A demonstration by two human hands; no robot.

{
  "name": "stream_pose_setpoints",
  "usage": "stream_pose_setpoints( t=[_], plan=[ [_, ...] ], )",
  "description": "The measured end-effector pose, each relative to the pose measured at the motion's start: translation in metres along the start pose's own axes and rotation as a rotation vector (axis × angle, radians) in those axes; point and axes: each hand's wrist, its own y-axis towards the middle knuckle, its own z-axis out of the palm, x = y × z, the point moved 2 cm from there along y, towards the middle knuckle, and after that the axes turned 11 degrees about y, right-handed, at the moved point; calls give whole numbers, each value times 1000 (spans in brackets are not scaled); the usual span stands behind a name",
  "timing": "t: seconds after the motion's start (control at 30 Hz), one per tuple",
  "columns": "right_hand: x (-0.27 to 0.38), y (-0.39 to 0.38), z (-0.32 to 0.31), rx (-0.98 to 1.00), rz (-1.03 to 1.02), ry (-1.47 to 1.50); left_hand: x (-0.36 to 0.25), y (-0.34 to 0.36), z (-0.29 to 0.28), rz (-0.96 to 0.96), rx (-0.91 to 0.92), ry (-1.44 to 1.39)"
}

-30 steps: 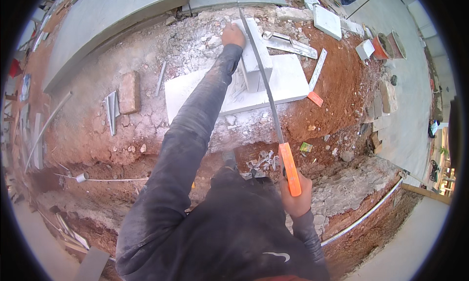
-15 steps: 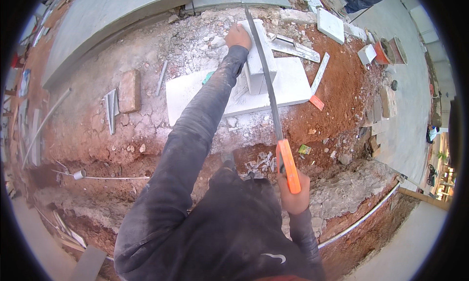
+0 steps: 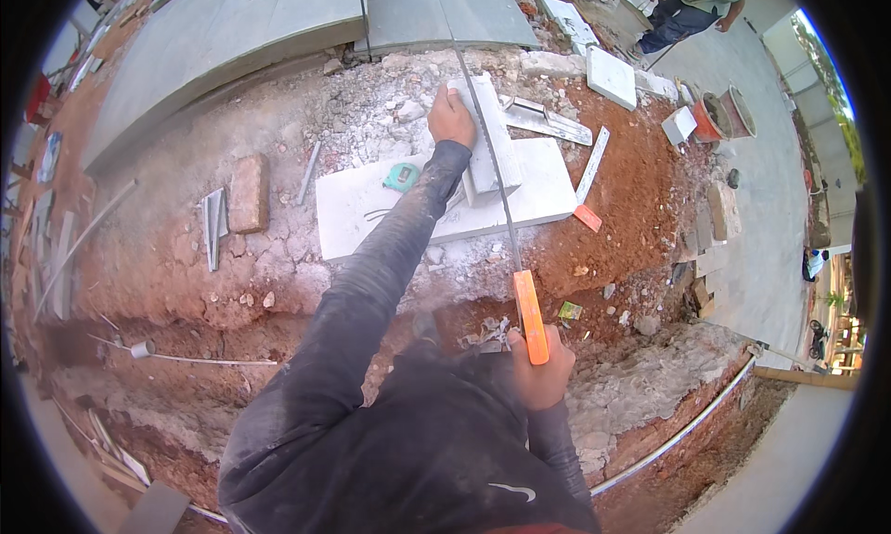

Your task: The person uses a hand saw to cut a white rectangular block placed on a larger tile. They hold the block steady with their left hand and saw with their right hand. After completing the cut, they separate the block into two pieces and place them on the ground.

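A handsaw with an orange handle point(image 3: 529, 313) and a long thin blade is in my right hand point(image 3: 546, 374), its fingers wrapped round the grip. The blade points away from me and runs along the top of a white lightweight block point(image 3: 498, 135). My left hand point(image 3: 451, 118) grips the far left part of that block and steadies it. Underneath lies a larger flat white block point(image 3: 548, 180) on the dirt. A teal tape measure point(image 3: 401, 177) rests on the larger block beside my left forearm.
Right of the blocks lie a metal trowel-like tool point(image 3: 548, 121) and a try square with an orange handle point(image 3: 587, 217). A brick point(image 3: 249, 193) and metal strips point(image 3: 214, 228) are at left. Buckets point(image 3: 713, 116) and a person point(image 3: 691, 5) stand at far right. A trench point(image 3: 306, 344) runs near me.
My right hand and the saw have drawn slightly nearer and left. The view has tilted up, showing more of the person at far right and uncovering the tape measure.
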Motion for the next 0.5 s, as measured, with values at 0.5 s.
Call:
stream_pose_setpoints(
  t=[0.5],
  plan=[
    [67,69,-30,215,96,161,31,42,29,-23,-29,151]
  ],
)
